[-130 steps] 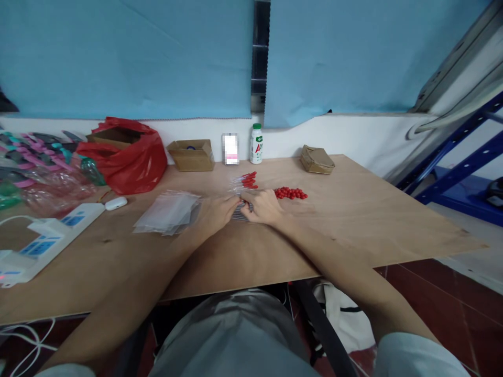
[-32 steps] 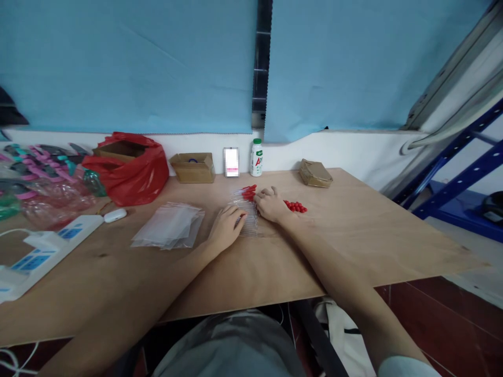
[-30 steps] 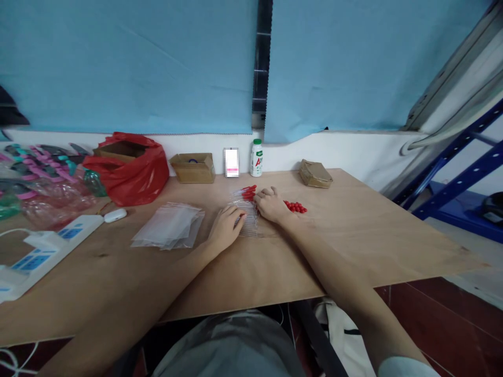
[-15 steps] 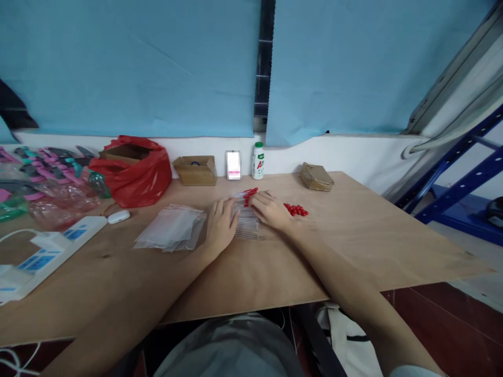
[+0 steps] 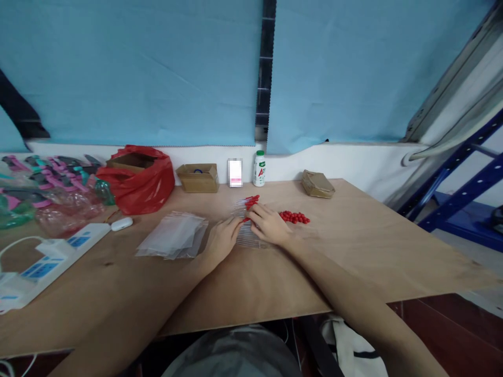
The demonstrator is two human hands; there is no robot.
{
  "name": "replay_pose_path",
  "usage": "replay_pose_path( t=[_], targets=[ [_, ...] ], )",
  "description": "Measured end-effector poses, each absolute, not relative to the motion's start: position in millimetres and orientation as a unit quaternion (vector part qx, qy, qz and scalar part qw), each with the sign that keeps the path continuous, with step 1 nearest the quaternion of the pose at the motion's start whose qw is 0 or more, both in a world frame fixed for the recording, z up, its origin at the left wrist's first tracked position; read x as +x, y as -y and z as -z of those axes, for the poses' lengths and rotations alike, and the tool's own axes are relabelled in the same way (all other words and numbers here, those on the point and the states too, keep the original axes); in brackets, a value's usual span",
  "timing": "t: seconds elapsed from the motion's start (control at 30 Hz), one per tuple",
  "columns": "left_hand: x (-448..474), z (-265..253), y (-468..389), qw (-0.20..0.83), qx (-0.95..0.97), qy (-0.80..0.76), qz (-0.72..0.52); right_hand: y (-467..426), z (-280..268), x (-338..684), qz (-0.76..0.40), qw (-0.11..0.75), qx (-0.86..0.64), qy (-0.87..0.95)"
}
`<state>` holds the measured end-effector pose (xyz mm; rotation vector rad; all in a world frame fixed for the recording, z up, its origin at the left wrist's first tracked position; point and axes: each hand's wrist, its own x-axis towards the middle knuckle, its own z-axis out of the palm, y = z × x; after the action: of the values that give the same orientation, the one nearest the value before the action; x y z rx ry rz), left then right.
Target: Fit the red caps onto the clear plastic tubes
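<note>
My left hand [image 5: 222, 239] is closed, its fingertips pinching a small red piece [image 5: 245, 220] over a row of thin clear sticks [image 5: 248, 240]. My right hand [image 5: 269, 225] curls in from the other side, its fingers meeting the left fingertips at that same piece; whatever its grip covers is partly hidden. Just beyond the hands lies a bundle of red-ended clear sticks [image 5: 250, 200]. Beside my right hand, several small round red pieces [image 5: 295, 217] sit in a loose pile on the wooden table [image 5: 283, 288].
Clear plastic bags [image 5: 173, 235] lie left of my hands, near a white power strip [image 5: 58, 262]. Along the wall stand a red bag [image 5: 157, 183], an open cardboard box [image 5: 198, 180], a phone-like screen [image 5: 235, 173], a white bottle [image 5: 259, 170] and a brown package [image 5: 317, 184]. Spray bottles [image 5: 58, 199] crowd the far left.
My left hand has gone from lying flatter beside the sticks to pinching a red piece. Both hands' fingertips have come together. The camera view has shifted slightly.
</note>
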<state>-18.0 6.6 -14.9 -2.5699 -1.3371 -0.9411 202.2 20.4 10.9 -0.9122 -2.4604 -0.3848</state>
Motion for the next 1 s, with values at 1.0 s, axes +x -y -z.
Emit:
replay_pose_path(
  t=[1.0],
  targets=[
    [-16.5,8.0,2.9,0.083,-0.864,0.469,0.162,-8.2,-16.3,197.2,0.043,0.148,-0.405,0.901]
  ],
)
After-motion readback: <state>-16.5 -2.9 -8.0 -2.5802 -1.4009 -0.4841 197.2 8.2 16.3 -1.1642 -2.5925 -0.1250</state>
